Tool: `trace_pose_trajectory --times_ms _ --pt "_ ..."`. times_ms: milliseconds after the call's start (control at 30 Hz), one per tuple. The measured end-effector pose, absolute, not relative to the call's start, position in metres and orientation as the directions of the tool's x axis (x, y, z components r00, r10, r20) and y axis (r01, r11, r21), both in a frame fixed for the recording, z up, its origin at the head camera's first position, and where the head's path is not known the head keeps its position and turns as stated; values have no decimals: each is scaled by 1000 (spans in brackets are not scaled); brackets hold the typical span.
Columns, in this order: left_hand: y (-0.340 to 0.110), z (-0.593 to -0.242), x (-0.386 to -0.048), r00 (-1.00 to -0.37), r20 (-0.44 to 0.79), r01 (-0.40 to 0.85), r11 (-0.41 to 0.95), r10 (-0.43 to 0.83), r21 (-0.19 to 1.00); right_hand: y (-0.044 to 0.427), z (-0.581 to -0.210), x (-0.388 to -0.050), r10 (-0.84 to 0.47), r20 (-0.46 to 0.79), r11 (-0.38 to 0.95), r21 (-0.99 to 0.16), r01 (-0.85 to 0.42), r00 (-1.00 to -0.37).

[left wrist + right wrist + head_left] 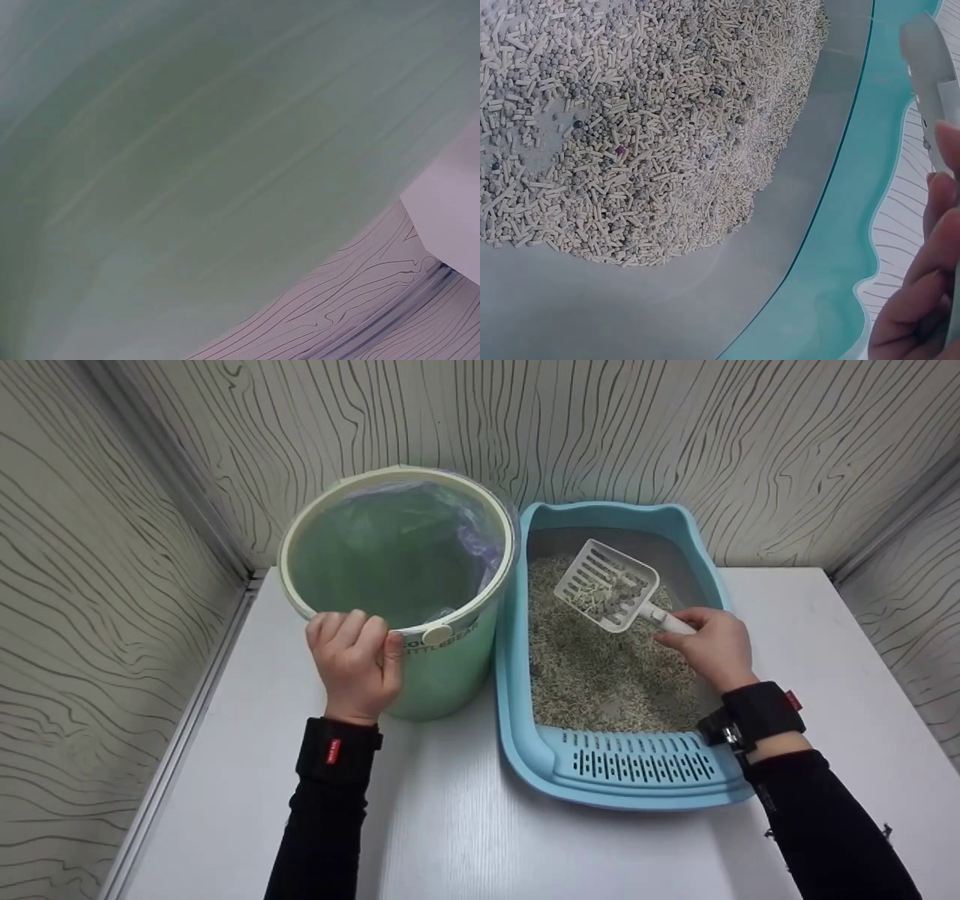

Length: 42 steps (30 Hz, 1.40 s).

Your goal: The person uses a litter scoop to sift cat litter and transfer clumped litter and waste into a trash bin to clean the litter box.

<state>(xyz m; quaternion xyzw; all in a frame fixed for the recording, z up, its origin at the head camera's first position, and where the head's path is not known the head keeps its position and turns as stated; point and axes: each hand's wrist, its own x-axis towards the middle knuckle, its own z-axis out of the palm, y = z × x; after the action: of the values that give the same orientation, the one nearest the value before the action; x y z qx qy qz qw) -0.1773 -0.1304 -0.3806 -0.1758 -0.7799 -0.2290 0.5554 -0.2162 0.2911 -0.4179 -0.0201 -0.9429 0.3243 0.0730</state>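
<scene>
In the head view the left hand (352, 664) grips the near rim of a green bucket (442, 667) lined with a thin purple-tinted bag (478, 536). The right hand (712, 649) holds a white slotted scoop (646, 607) by its handle, above the litter (622, 682) in a blue tray (514, 697). Some litter pieces lie in the scoop. The right wrist view shows the fingers (930, 262) round the handle, with pellets (652, 127) below. Only the bucket's green side (210, 150) fills most of the left wrist view; the left hand is out of it.
Bucket and tray stand side by side on a white table (442, 825). Behind them rises a wood-patterned wall (585, 427), with further patterned panels at left and right. A slotted blue step (645, 765) forms the tray's near end.
</scene>
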Motion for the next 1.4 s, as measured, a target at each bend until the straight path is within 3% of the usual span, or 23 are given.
trace_pose_trajectory --times_ms 633,1400 --pt "-133 -365 -179 -375 926 550 815 45 183 291 -411 -215 91 101 774 -633 7 -991" --pt "-132 -366 -180 -373 928 561 803 27 202 291 -408 -212 18 16 668 -744 0 -1000"
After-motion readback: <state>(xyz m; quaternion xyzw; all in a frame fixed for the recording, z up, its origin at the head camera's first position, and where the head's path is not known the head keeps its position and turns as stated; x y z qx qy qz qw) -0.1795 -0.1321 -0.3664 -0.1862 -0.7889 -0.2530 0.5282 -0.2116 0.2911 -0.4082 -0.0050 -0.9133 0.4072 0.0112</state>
